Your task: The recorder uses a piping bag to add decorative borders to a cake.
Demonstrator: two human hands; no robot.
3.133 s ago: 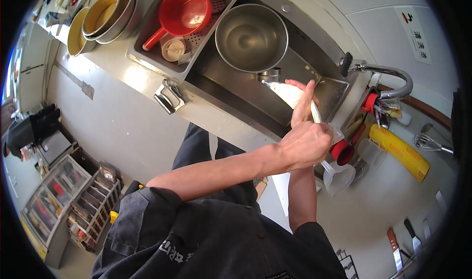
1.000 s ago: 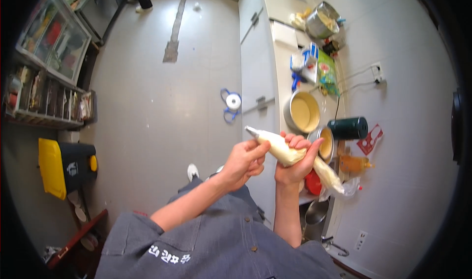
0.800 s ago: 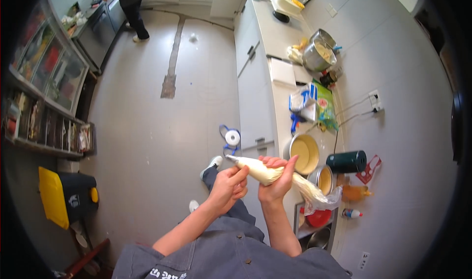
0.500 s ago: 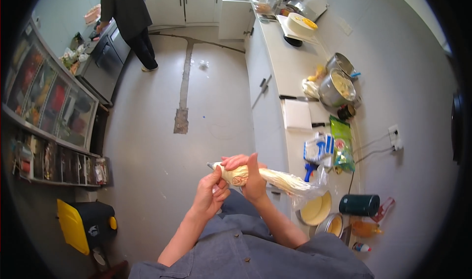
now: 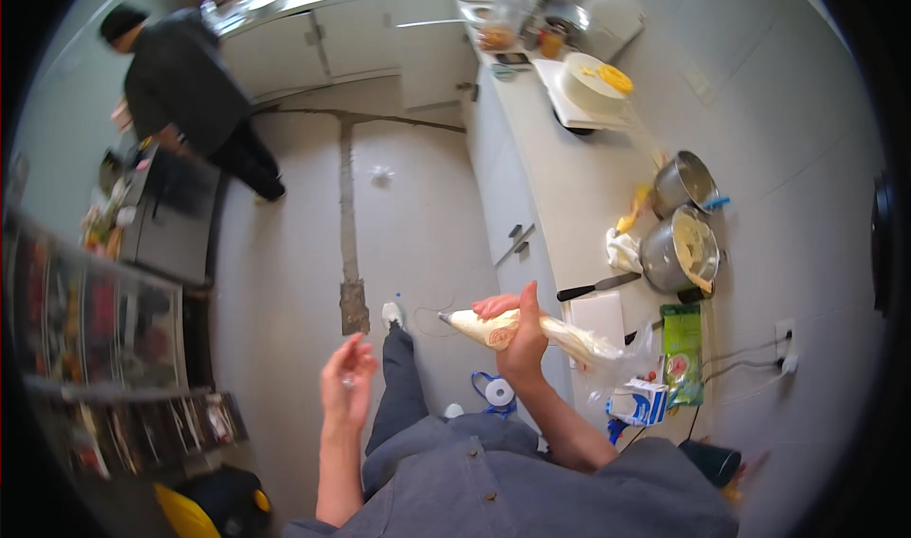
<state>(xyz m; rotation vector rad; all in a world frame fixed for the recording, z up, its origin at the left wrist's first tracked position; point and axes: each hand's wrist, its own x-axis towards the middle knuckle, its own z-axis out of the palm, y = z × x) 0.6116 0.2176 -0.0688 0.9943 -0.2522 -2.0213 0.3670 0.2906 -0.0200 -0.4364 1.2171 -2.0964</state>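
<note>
My right hand (image 5: 524, 342) is wrapped round a clear piping bag (image 5: 581, 342) filled with pale cream. The bag lies nearly level in front of me, its metal nozzle (image 5: 445, 318) pointing left and its loose plastic end trailing toward the counter. Apart from the bag, my left hand (image 5: 346, 383) is raised over the floor with its fingers curled. A small whitish glint shows between those fingers, too small to make out.
Along the right, the counter (image 5: 569, 206) bears a white cake (image 5: 593, 83), metal pots (image 5: 669, 258), a black-handled spatula (image 5: 598, 287) and a green packet (image 5: 681, 343). Another person (image 5: 185, 92) stands at the far left. A bin (image 5: 223, 500) and a display case (image 5: 104, 310) stand at left.
My left hand has come off the nozzle end of the piping bag and moved left. My right hand keeps the bag, now slightly farther right. My view has shifted forward along the counter.
</note>
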